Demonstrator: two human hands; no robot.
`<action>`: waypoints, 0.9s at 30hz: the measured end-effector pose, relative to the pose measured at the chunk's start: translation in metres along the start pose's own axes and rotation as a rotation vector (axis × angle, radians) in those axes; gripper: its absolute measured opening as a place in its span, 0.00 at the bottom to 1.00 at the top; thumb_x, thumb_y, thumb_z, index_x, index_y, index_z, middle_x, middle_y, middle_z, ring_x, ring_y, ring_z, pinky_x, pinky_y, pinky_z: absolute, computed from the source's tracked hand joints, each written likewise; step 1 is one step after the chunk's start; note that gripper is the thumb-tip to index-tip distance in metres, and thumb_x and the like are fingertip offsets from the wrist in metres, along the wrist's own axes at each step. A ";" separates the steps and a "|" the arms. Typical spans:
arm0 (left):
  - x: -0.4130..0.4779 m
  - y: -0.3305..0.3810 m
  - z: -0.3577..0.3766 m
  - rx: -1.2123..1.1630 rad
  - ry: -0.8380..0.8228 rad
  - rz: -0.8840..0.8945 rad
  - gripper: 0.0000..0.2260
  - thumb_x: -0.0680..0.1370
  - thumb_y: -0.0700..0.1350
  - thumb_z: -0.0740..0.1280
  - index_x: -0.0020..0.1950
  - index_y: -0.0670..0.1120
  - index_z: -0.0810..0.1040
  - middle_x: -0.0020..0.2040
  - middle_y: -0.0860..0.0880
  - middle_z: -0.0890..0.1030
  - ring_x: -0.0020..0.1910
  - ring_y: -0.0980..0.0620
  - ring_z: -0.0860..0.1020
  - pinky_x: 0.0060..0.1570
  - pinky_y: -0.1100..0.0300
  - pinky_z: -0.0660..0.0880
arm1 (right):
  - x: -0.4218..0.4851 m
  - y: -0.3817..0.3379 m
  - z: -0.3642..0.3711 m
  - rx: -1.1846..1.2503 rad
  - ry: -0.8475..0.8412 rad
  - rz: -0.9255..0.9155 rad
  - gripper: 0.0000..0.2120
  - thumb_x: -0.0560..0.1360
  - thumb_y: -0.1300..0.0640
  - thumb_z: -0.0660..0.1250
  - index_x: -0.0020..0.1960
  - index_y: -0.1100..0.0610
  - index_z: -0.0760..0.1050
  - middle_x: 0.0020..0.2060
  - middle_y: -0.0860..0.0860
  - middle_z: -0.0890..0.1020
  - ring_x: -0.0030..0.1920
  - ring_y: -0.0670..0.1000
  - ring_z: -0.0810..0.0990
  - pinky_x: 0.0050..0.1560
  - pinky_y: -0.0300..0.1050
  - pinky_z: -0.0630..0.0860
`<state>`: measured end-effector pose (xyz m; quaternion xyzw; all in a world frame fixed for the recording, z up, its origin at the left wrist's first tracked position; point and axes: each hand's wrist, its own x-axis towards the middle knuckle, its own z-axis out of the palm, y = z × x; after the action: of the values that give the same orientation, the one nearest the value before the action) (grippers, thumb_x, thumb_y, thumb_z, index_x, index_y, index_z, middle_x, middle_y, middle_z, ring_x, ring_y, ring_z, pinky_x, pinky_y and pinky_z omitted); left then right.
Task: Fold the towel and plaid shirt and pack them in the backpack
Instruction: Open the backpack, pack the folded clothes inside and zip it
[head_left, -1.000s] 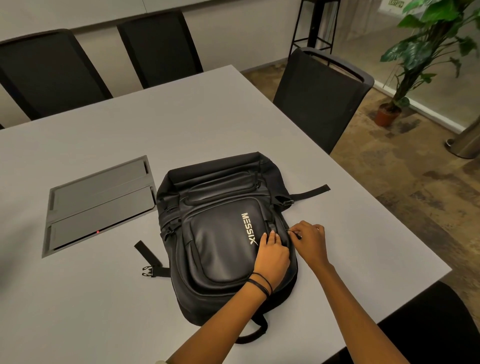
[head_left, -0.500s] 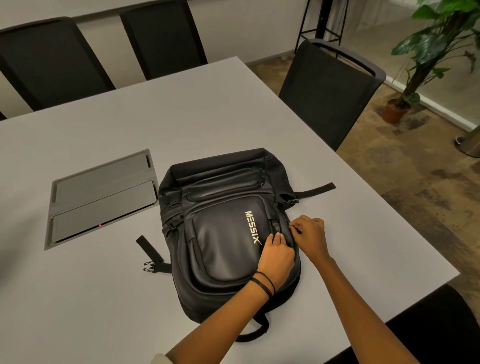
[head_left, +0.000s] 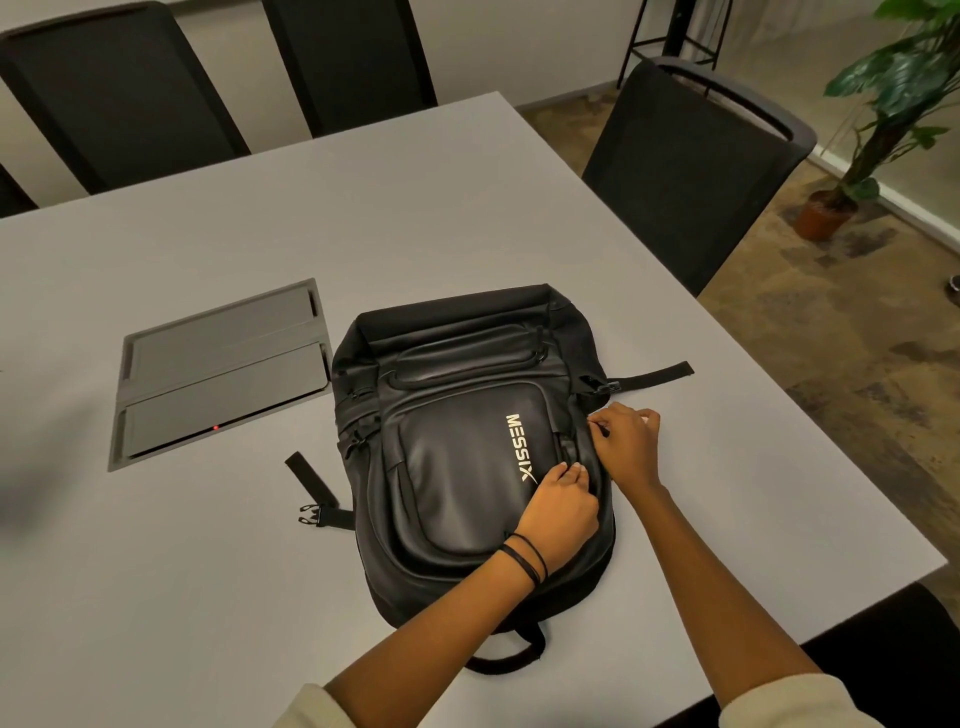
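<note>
Before you, the pale grey counter (head_left: 467, 234) carries a black backpack (head_left: 457, 467) lying flat, logo side up. Its buckled strap (head_left: 317, 488) trails left across the surface and a plain strap (head_left: 649, 374) trails right. Just beside the bag's left, a grey cable hatch (head_left: 218, 374) sits flush, its red light (head_left: 215, 427) glowing.

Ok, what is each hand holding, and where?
Right hand pinches a zipper pull on the right side of the backpack; left hand rests on its front, grip cannot be told.

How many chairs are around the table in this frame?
3 for sure: left chair and middle chair beyond the table, right chair at its side. Left-edge dark sliver and bottom-right dark shape may be more.
</note>
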<state>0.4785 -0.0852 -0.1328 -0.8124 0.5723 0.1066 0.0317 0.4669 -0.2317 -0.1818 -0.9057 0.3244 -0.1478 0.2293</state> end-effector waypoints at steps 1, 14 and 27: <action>0.000 0.000 0.001 -0.002 -0.004 0.000 0.18 0.82 0.44 0.53 0.66 0.36 0.71 0.72 0.37 0.62 0.73 0.42 0.60 0.73 0.52 0.48 | 0.003 0.000 0.001 -0.012 0.006 -0.004 0.05 0.75 0.60 0.66 0.46 0.59 0.81 0.44 0.55 0.83 0.44 0.54 0.79 0.58 0.50 0.65; -0.010 -0.017 0.010 -0.051 0.115 0.135 0.19 0.81 0.49 0.57 0.58 0.37 0.78 0.70 0.38 0.68 0.71 0.44 0.63 0.73 0.52 0.51 | 0.008 -0.004 0.002 0.095 -0.088 0.011 0.07 0.76 0.60 0.65 0.50 0.61 0.79 0.47 0.56 0.82 0.46 0.57 0.80 0.57 0.48 0.67; -0.074 -0.086 0.025 -0.379 0.418 0.179 0.15 0.80 0.46 0.57 0.64 0.50 0.75 0.69 0.50 0.71 0.69 0.52 0.66 0.72 0.55 0.58 | -0.054 0.004 0.004 0.539 -0.075 0.292 0.13 0.77 0.62 0.62 0.61 0.63 0.73 0.57 0.61 0.77 0.56 0.57 0.76 0.59 0.49 0.73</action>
<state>0.5322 0.0170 -0.1475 -0.7546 0.6056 0.0442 -0.2487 0.4265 -0.1977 -0.1931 -0.7609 0.3916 -0.1605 0.4919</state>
